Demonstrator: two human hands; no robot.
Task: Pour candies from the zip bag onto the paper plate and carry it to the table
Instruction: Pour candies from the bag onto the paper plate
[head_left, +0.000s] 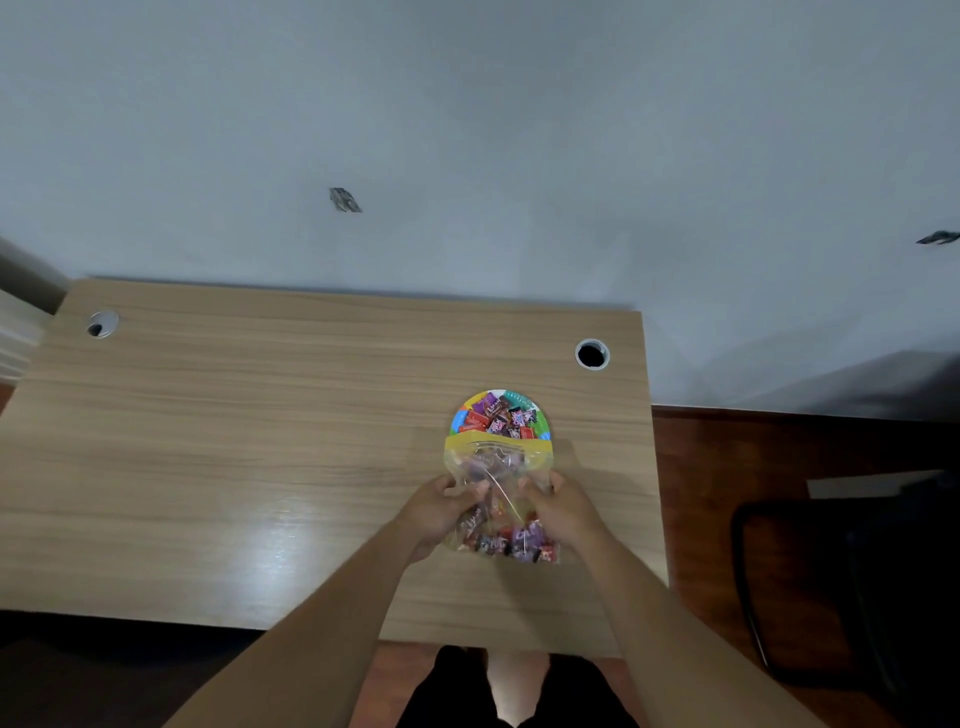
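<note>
Holding a clear zip bag (496, 499) by its sides: left hand (439, 512) and right hand (563, 512), each grip closed on the plastic. Bag mouth tipped over paper plate (540, 423); candies (501, 418) heaped there, more inside bag. Plate rests on wooden worktop (260, 441), right side.

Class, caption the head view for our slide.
Both hands tip a zip bag of candies onto a colourful paper plate.

A wooden desk (260, 441) stands against a pale wall (519, 130).
</note>
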